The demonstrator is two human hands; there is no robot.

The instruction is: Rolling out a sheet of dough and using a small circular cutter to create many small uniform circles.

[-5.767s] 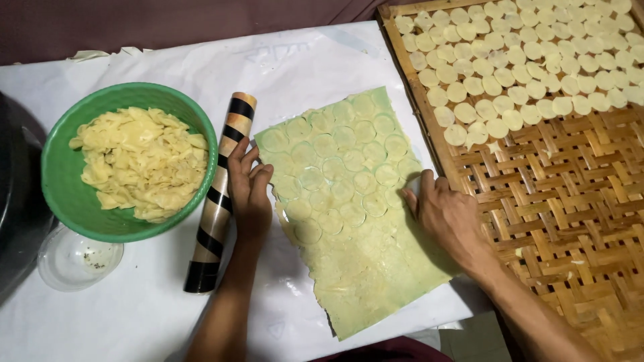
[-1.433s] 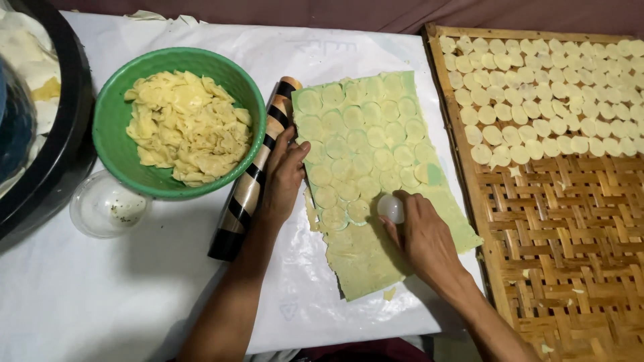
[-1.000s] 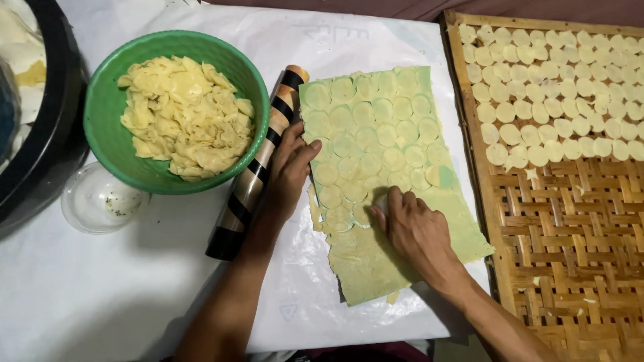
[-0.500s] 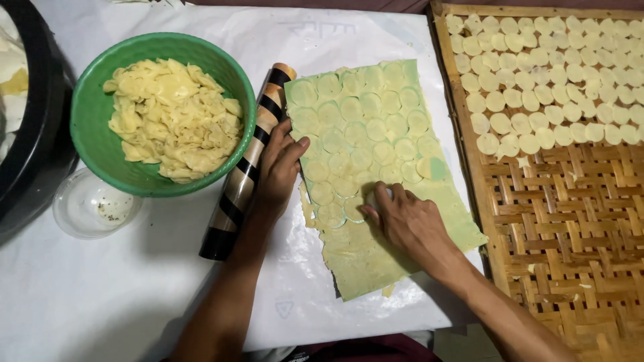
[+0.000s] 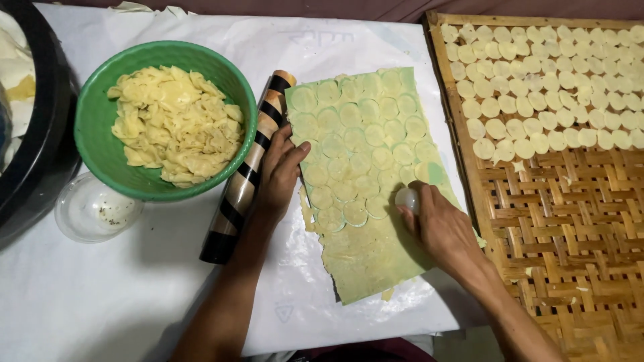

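Note:
A thin sheet of pale green dough (image 5: 376, 255) lies on white plastic, its upper part marked with several cut circles. My left hand (image 5: 278, 174) rests flat on the sheet's left edge, next to a black-and-cream striped rolling pin (image 5: 245, 181). My right hand (image 5: 436, 224) presses a small round white cutter (image 5: 406, 198) into the dough near the sheet's right edge. The lower part of the sheet is uncut.
A green bowl (image 5: 94, 114) of yellowish dough scraps stands at the left, a small clear bowl (image 5: 94, 211) below it, a black tub (image 5: 40, 141) at the far left. A woven bamboo tray (image 5: 570, 221) at the right holds rows of cut discs (image 5: 543, 80) along its top.
My right hand, earlier flat on the sheet without the cutter, now stamps circles with it; over the last second it has shifted right and up along the row. My left hand stays put.

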